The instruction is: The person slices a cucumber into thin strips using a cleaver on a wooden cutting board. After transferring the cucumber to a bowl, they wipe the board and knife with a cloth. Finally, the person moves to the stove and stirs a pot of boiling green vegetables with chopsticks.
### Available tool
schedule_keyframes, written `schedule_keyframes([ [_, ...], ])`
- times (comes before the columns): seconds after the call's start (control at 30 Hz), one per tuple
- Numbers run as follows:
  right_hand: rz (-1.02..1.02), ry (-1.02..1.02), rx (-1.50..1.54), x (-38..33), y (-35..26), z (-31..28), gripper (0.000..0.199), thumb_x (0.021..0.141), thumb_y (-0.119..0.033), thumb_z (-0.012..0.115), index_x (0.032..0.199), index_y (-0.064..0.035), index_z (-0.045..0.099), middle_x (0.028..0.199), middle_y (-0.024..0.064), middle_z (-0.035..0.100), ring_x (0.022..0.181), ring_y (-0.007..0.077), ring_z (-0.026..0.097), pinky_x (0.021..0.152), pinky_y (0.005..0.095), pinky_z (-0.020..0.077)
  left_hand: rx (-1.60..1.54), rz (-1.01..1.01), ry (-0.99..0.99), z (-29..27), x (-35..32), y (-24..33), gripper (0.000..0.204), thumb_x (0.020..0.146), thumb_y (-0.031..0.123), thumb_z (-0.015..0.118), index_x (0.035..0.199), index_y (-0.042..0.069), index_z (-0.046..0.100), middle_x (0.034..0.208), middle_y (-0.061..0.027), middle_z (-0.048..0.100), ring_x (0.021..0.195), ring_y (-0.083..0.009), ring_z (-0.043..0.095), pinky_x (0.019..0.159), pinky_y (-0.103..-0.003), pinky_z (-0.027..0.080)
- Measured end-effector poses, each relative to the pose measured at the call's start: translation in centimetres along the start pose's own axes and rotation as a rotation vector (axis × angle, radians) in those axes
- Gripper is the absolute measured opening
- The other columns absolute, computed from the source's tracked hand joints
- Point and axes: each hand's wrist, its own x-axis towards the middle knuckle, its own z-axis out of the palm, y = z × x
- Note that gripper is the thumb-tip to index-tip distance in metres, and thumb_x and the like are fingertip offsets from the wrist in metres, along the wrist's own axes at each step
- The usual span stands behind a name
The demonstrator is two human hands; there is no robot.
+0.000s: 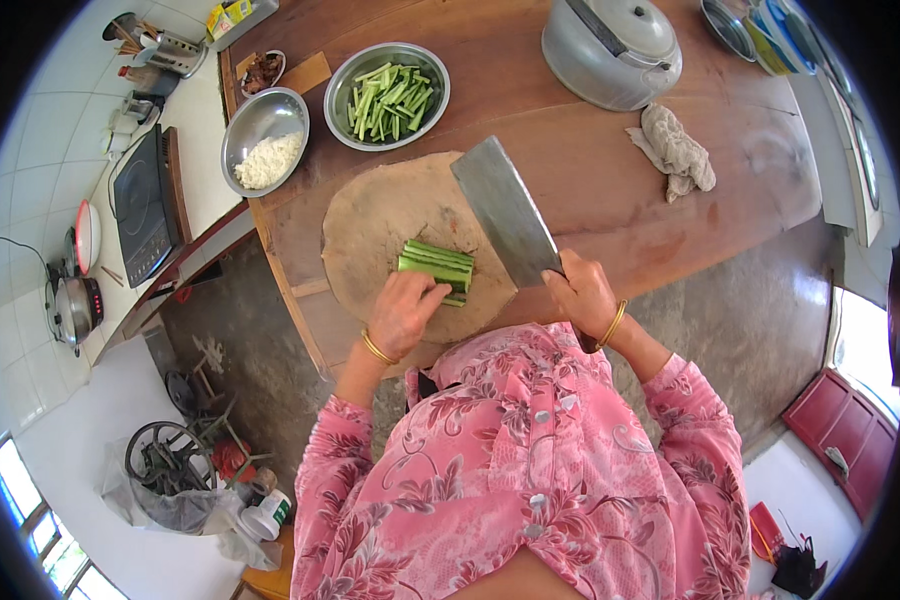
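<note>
Holding a bundle of cucumber lengths steady with the left hand on a round wooden chopping board, near the board's front edge. Lying side by side, roughly crosswise, with dark green skin and paler cut faces showing. Bent low over the near side of the bundle, with left fingers drawn in narrow against the cucumber.

Gripping a broad cleaver by its handle in the right hand, fingers wrapped closed. Slanting up and away to the left with the wide grey blade, over the right side of the board — just beside the cucumber, apart from it. Cannot tell, from above, about contact between blade and board.

Beyond the board, on the brown wooden surface: a metal bowl of cut green strips, and to its left a smaller metal bowl with white powder (clumped toward the near side). Behind that, a small dish of brown pieces. Farther right, a big lidded metal pot — with a crumpled greyish cloth just in front.
</note>
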Motion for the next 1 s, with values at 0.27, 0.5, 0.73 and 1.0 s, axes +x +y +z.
schedule_keyframes([
  [0.27, -0.311, -0.211, -0.584, 1.2, -3.1, -0.9, 0.014, 0.079, -0.01, 0.056, 0.082, 0.0003, 0.046, 0.066, 0.0175, 0.059, 0.058, 0.0351, 0.06, 0.052, 0.0438, 0.0473, 0.121, -0.09, 0.165, 2.1, -0.4, 1.7, 0.036, 0.073, 0.009, 0.052, 0.106, -0.001, 0.06, 0.112, -0.0144, 0.054, 0.106, -0.0319, 0.05, 0.089, -0.039, 0.042],
  [0.5, -0.38, -0.345, -0.732, 0.2, -6.5, -0.6, 0.016, 0.073, -0.004, 0.054, 0.086, 0.0011, 0.046, 0.068, 0.0166, 0.061, 0.06, 0.0313, 0.063, 0.053, 0.0411, 0.0499, 0.155, -0.166, 0.12, 2.4, 0.4, 1.7, 0.041, 0.076, 0.009, 0.049, 0.114, -0.007, 0.053, 0.12, -0.0184, 0.05, 0.112, -0.034, 0.048, 0.092, -0.041, 0.041],
  [0.73, -0.326, -0.474, -0.812, 0.2, -8.3, -1.0, 0.015, 0.074, -0.004, 0.054, 0.087, 0.0024, 0.047, 0.071, 0.0174, 0.062, 0.065, 0.0325, 0.065, 0.055, 0.0408, 0.0514, 0.137, -0.199, 0.078, 2.7, 0.1, 1.6, 0.041, 0.074, 0.009, 0.051, 0.112, -0.007, 0.054, 0.117, -0.0203, 0.05, 0.111, -0.0354, 0.049, 0.091, -0.042, 0.041],
  [1.0, -0.335, -0.482, -0.821, 2.2, -7.6, 0.9, 0.014, 0.076, -0.005, 0.052, 0.088, 0.0008, 0.048, 0.074, 0.0163, 0.062, 0.067, 0.0318, 0.065, 0.055, 0.04, 0.0507, 0.131, -0.185, 0.148, 3.0, 0.5, 1.6, 0.04, 0.075, 0.009, 0.05, 0.111, -0.007, 0.056, 0.115, -0.0188, 0.052, 0.11, -0.0344, 0.05, 0.091, -0.041, 0.04],
])
